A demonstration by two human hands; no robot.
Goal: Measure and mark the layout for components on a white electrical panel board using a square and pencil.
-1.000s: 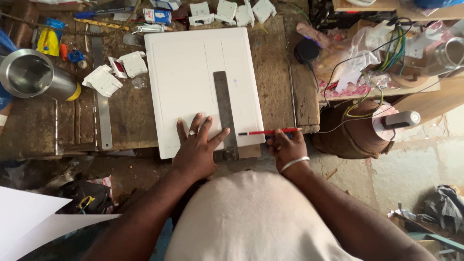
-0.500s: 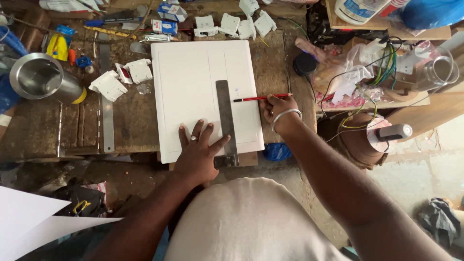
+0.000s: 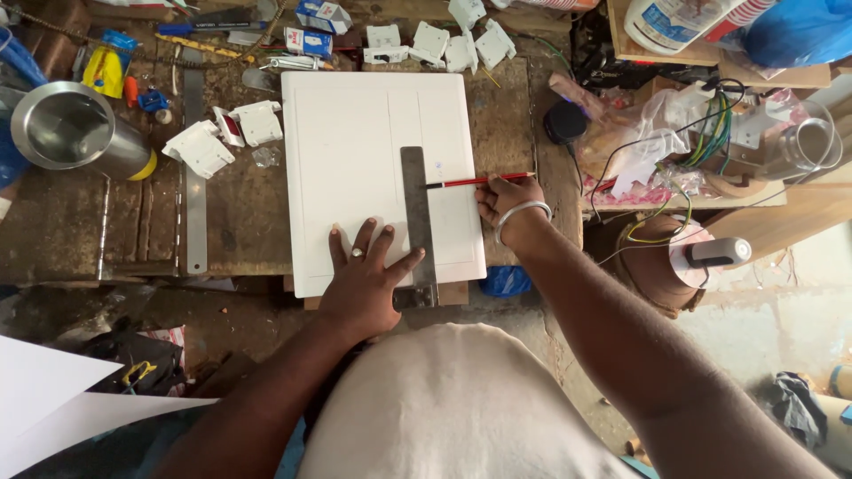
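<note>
**benchrat:** Looking at the big stuff first: a worn wooden desk [image 3: 98,231] with a white flat panel [image 3: 355,151] lying square in the middle of it. That panel looks stiff and light to me, smooth-faced, so probably a bit slidey on the wood. I'd hold it by pressing flat on top or by its edges.

**sparky_two:** Agreed. The metal ruler [image 3: 417,222] lies lengthwise on the panel's right half, thin, rigid, and I'd guess slippery on that surface. The left hand [image 3: 368,275] is spread wide, palm down, fingers on the panel and thumb against the ruler's lower end, pinning both.

**benchrat:** And the right hand [image 3: 508,202]?

**sparky_two:** Narrow pinch grip closed on a red pencil [image 3: 479,181], tip touching the ruler's right edge. Light, brittle point, so held near the back end. Small white plastic clips [image 3: 257,122] are scattered nearby.
</note>
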